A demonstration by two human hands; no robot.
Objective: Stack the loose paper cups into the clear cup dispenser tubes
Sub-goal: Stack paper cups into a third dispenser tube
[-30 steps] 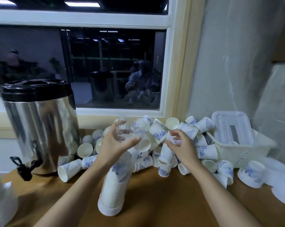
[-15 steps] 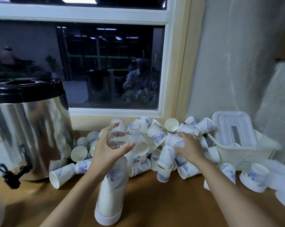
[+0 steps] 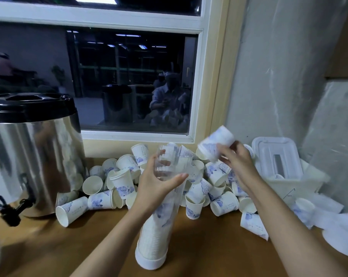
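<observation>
My left hand (image 3: 159, 186) grips the clear tube (image 3: 155, 236) near its open top, and the tube leans on the worktop (image 3: 89, 246). My right hand (image 3: 237, 162) holds one paper cup (image 3: 216, 144) up beside that mouth. I should turn the cup to match the stack inside, line it up with the mouth, and hold the tube steady. The cup is blurred, so I cannot tell which way its rim faces. The tube's clear lip is hard to make out against the loose cups (image 3: 215, 188) behind it.

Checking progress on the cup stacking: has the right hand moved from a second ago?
Yes. The right hand has risen off the cup pile, now holding a paper cup up near the window sill.
</observation>
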